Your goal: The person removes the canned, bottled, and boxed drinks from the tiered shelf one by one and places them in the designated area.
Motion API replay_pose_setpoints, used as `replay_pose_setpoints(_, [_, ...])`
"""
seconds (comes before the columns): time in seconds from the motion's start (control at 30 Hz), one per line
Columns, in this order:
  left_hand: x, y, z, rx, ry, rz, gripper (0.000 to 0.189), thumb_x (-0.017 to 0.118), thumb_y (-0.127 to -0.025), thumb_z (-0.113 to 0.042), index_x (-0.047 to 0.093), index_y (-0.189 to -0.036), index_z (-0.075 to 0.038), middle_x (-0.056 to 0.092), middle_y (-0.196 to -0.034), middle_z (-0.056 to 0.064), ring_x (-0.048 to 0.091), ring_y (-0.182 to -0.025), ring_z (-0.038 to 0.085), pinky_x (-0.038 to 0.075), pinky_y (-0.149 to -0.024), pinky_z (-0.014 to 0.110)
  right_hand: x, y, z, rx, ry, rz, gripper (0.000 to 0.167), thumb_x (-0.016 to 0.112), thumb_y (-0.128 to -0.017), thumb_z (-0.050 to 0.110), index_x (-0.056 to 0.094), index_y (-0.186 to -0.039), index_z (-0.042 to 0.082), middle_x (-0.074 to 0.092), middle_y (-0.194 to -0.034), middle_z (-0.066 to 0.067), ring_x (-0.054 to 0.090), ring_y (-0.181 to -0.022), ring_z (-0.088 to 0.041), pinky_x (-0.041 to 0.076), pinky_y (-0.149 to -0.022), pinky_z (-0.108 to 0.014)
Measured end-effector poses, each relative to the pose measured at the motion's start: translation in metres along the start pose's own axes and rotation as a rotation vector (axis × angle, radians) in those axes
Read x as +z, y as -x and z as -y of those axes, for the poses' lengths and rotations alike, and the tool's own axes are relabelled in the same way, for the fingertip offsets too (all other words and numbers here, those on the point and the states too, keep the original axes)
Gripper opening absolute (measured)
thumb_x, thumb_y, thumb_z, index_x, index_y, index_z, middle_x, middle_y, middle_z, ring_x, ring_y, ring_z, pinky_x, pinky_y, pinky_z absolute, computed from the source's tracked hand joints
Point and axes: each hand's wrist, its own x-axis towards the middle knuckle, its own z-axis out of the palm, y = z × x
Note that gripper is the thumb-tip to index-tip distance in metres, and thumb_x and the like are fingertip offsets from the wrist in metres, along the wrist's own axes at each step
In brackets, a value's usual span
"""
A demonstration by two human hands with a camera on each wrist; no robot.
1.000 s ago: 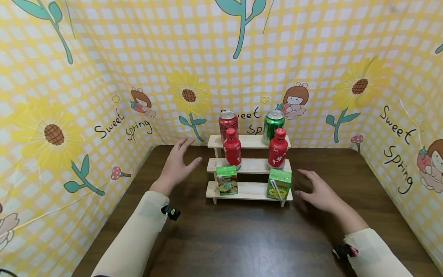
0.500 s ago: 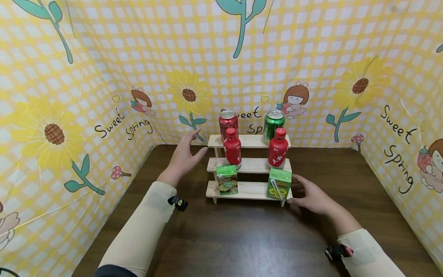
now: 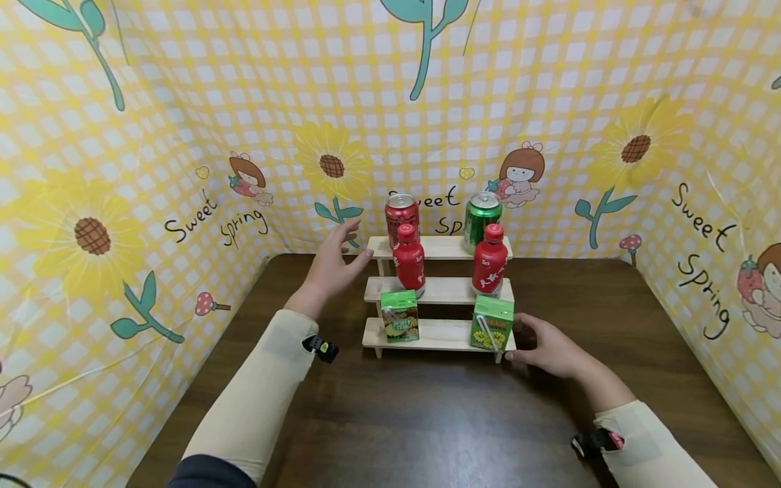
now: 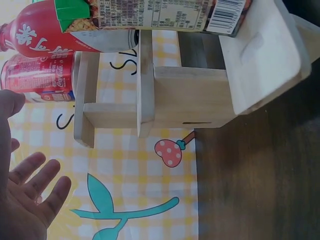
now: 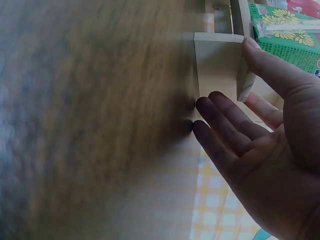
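A three-tier wooden display stand [image 3: 447, 332] stands on the table. My right hand [image 3: 552, 348] holds the right end of its lowest board, thumb at the front edge and index finger behind; the other fingers extend beside it. Left of the top tier, my left hand [image 3: 334, 271] is raised with fingers spread, holding nothing. A red soda can [image 3: 402, 215] and a green can [image 3: 482, 224] occupy the top tier. On the middle tier are two red bottles, a left bottle [image 3: 409, 261] and a right bottle [image 3: 490, 262]. Below sit a left green-topped drink carton [image 3: 400, 324] and a right carton [image 3: 491, 325] with a straw.
The dark brown wooden table [image 3: 427, 420] spreads in front of the stand and to both sides. A yellow checked cloth [image 3: 439, 142] with sunflowers and lettering hangs close behind the stand and along both sides.
My left hand has moved forward and right, nearer the top tier. My right hand has come leftward onto the stand's lower right end. The drinks have stayed in place.
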Motion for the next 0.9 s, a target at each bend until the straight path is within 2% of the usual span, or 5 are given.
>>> replay_pose_setpoints(0.2, [0.002, -0.007, -0.007, 0.018, 0.013, -0.003, 0.067, 0.071, -0.102, -0.031, 0.040, -0.161, -0.021, 0.047, -0.157, 0.009, 0.052, -0.138, 0.031, 0.050, -0.103, 0.052, 0.000, -0.001, -0.004, 0.001, -0.006, 0.003, 0.068, 0.087, -0.089, 0.034, 0.056, -0.140, 0.003, 0.068, -0.125, -0.009, 0.063, -0.119, -0.031, 0.050, -0.103, -0.056])
replay_pose_setpoints(0.4, [0.005, -0.015, -0.012, 0.040, 0.048, -0.006, 0.066, 0.071, -0.102, -0.030, 0.042, -0.160, -0.020, 0.048, -0.155, 0.008, 0.053, -0.137, 0.032, 0.050, -0.103, 0.052, 0.001, 0.000, -0.009, 0.008, -0.039, 0.001, 0.067, 0.086, -0.090, 0.034, 0.056, -0.142, 0.005, 0.068, -0.127, -0.009, 0.063, -0.120, -0.030, 0.049, -0.103, -0.054])
replay_pose_setpoints(0.7, [0.011, -0.026, -0.016, -0.007, 0.206, -0.026, 0.062, 0.071, -0.103, -0.021, 0.044, -0.157, -0.011, 0.051, -0.151, 0.017, 0.053, -0.137, 0.034, 0.046, -0.108, 0.059, 0.002, 0.001, -0.017, -0.009, -0.112, -0.016, 0.066, 0.086, -0.090, 0.029, 0.056, -0.143, 0.003, 0.068, -0.128, -0.011, 0.064, -0.120, -0.031, 0.050, -0.101, -0.052])
replay_pose_setpoints(0.9, [0.013, -0.031, -0.021, -0.036, 0.269, -0.017, 0.063, 0.072, -0.102, -0.023, 0.043, -0.157, -0.012, 0.050, -0.153, 0.013, 0.051, -0.139, 0.035, 0.045, -0.109, 0.059, 0.003, 0.002, -0.018, -0.005, -0.118, -0.026, 0.067, 0.087, -0.090, 0.029, 0.056, -0.143, 0.003, 0.069, -0.127, -0.011, 0.065, -0.119, -0.030, 0.051, -0.100, -0.050])
